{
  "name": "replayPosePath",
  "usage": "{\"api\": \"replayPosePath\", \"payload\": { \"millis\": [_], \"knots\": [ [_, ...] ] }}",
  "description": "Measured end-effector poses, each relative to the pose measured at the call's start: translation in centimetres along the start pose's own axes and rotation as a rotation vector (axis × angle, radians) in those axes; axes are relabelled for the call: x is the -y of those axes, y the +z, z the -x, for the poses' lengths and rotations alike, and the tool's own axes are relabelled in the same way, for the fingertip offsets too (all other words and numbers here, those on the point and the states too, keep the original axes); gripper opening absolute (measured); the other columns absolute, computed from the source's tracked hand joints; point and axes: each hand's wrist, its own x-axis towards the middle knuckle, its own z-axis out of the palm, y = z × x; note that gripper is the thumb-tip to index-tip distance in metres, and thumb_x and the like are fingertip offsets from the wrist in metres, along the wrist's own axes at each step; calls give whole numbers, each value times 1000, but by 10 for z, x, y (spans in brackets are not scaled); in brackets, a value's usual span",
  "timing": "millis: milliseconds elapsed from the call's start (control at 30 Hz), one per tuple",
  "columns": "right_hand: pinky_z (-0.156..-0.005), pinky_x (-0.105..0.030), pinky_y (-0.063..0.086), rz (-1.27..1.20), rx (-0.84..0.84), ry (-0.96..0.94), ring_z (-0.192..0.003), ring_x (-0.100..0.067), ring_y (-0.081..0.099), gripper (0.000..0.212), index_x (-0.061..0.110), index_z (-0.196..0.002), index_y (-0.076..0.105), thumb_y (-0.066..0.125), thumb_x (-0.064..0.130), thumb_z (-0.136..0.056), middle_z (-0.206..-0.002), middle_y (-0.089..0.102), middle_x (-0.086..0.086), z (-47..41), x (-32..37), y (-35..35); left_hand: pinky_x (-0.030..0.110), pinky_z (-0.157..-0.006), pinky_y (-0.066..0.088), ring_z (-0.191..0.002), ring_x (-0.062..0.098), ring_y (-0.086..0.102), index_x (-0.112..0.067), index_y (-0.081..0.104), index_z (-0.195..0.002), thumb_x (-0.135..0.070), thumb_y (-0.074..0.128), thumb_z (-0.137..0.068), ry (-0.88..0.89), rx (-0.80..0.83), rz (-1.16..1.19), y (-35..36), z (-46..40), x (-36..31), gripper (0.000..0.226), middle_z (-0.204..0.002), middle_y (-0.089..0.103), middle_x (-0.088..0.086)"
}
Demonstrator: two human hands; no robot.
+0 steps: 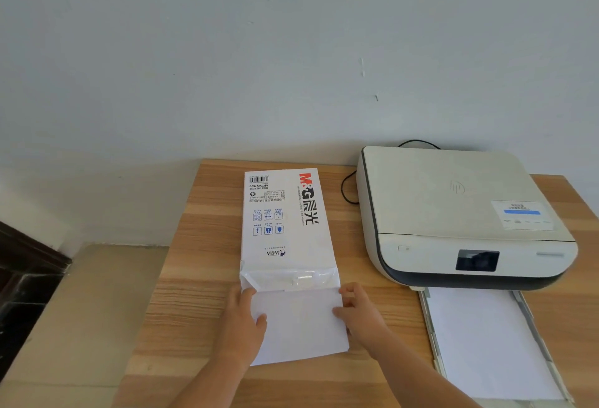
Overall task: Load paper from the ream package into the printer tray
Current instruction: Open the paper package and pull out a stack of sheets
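A white ream package [285,222] with red and black print lies on the wooden table [201,278], its open end toward me. A stack of white paper [301,323] sticks out of that open end. My left hand [244,323] grips the stack's left edge, thumb on top. My right hand [359,312] holds the stack's right edge with curled fingers. To the right stands a white printer [453,209]. Its tray [431,326] is pulled out toward me, with white sheets [486,342] lying in it.
A black cable [345,190] loops on the table between the package and the printer. The table's left edge drops to a beige floor [81,310]. A pale wall [291,50] stands right behind the table.
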Motion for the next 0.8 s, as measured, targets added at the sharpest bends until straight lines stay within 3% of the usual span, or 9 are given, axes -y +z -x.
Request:
{"api": "replayPosePath", "payload": {
  "millis": [100, 333, 467, 533, 667, 800],
  "knots": [
    [-81, -39, 56, 26, 5, -17, -93, -20, 63, 20, 32, -101, 53, 59, 16, -90, -107, 61, 1, -2, 3, 3, 32, -90, 46, -108, 21, 53, -22, 47, -125, -23, 66, -83, 1, -7, -25, 0, -6, -3, 47, -135, 31, 0],
    [-87, -42, 55, -6, -2, 63, -96, -23, 61, 25, 24, -98, 62, 55, 4, -85, -108, 61, -5, 9, -10, 3, 32, -88, 49, -100, 16, 48, -22, 48, -128, -17, 69, -79, -90, 43, -24, 4, 7, 6, 54, -122, 33, -3],
    [-85, -45, 57, -82, 15, 82, -95, -25, 64, 19, 19, -100, 60, 57, 5, -86, -109, 63, -7, 15, -16, 0, 30, -92, 46, -110, 16, 45, -25, 42, -134, -23, 68, -80, -75, 44, -7, 5, 18, 11, 60, -124, 34, -3],
    [-83, -44, 57, -85, -2, 48, -93, -22, 65, 20, 21, -105, 54, 61, 12, -88, -108, 64, -3, 14, -12, 1, 32, -96, 44, -117, 19, 45, -27, 36, -139, -25, 64, -84, -95, 23, 63, 2, 15, 8, 62, -132, 38, 1],
    [-79, -41, 58, -52, -42, -4, -90, -20, 68, 41, 32, -123, 43, 62, 17, -90, -107, 65, -1, 7, 0, 4, 38, -100, 42, -121, 24, 47, -29, 29, -144, -26, 60, -89, -110, 60, 159, -5, 0, 3, 63, -137, 46, 6],
    [-70, -30, 55, 36, -79, -16, -89, -15, 65, 45, 26, -131, 45, 56, 11, -91, -106, 65, 2, 6, 5, 7, 32, -92, 45, -119, 24, 48, -28, 30, -143, -29, 64, -86, -118, 125, 112, -7, -5, 2, 67, -137, 41, 7]
  ]
}}
